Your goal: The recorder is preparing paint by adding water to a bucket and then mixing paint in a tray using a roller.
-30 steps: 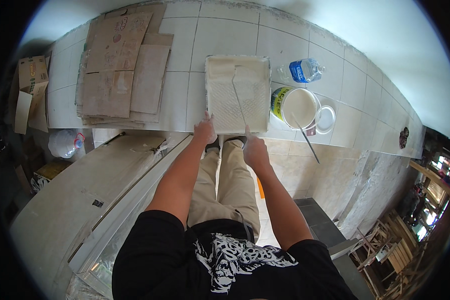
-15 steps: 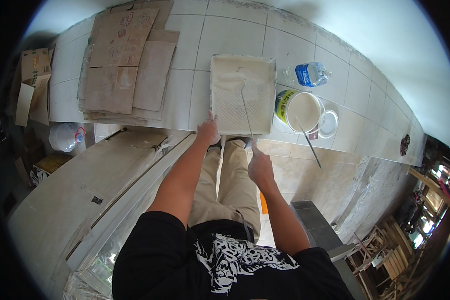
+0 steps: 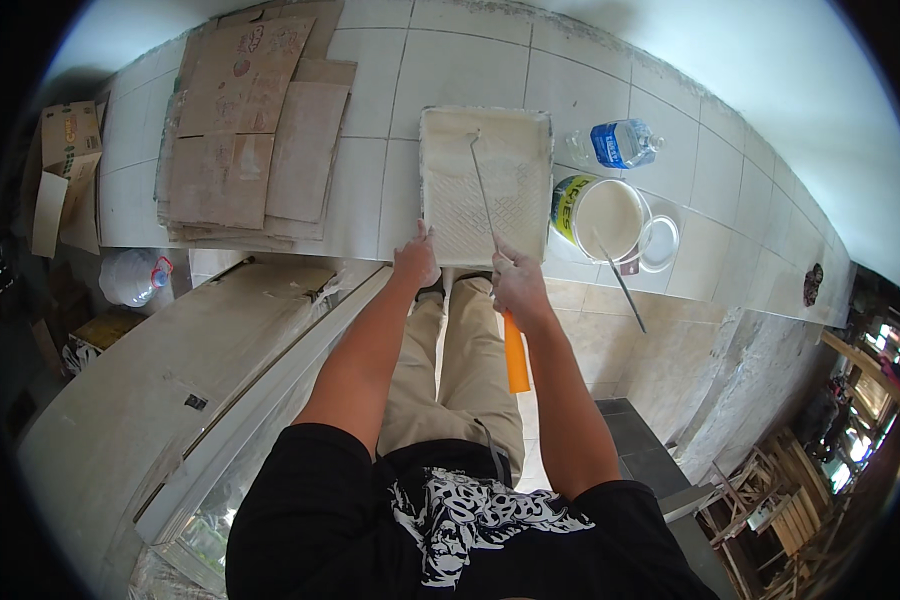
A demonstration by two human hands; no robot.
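Note:
My right hand point(image 3: 519, 285) is closed around a paint roller point(image 3: 516, 358), gripping it where the wire rod meets the orange handle. The rod runs forward over a pale paint tray point(image 3: 532, 205) to its far part. The roller's head lies in cream paint there and barely stands out. At the tray's near left corner, my left hand point(image 3: 416, 262) grips the edge, thumb up along the side. To the tray's right stands an open paint bucket point(image 3: 567, 218) of cream paint, with a thin stick point(image 3: 625, 292) leaning out over its rim.
A clear bottle point(image 3: 626, 145) with a blue label lies beyond the bucket, and a round white lid point(image 3: 659, 244) lies beside it. Flattened cardboard point(image 3: 225, 170) is stacked at left on the tiled ledge point(image 3: 365, 190). A large pale panel point(image 3: 170, 370) stands below left.
My right hand and the roller have moved forward, the rod's far end sliding up and slightly left in the tray. More of the orange handle shows. My left hand stays at the tray's corner.

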